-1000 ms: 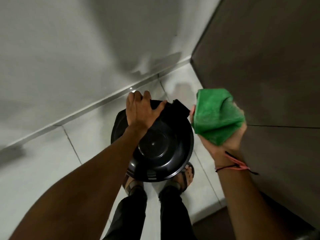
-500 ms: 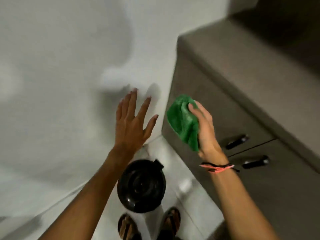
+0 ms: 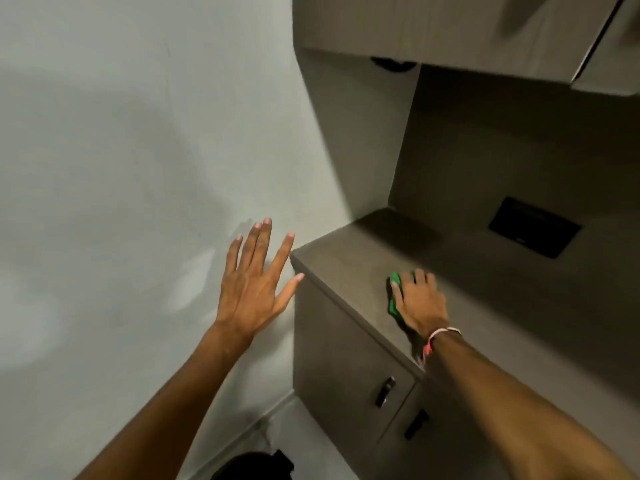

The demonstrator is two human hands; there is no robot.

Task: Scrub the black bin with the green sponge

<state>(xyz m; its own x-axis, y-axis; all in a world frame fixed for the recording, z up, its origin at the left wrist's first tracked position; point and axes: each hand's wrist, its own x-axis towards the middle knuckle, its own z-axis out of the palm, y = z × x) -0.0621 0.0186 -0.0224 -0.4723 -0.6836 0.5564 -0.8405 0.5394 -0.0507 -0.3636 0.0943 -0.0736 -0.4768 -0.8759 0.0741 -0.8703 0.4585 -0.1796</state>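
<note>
Head view only: fingers of the left hand are spreading wide apart, palm facing away, the hand hanging in the air in front of the pale wall and just beside the near corner of the counter, holding nothing. The bare left forearm is running down toward the lower left corner of the frame.

On the other side, the right hand is lying flat, palm down, on the grey-brown counter top, its fingers fairly close together and pressing the green sponge against the surface. Most of the sponge is sitting hidden under the palm; only a green edge is showing past the thumb side of the hand. A pink and white wristband is circling the right wrist.

Below the counter, two cabinet doors are showing dark handles, one on each door. A dark rectangular panel is sitting in the back wall of the niche above the counter, and upper cabinets are hanging over it.

The black bin is standing on the floor at the bottom edge of the frame, well apart from both hands and only partly showing, between the wall and the cabinet base
</note>
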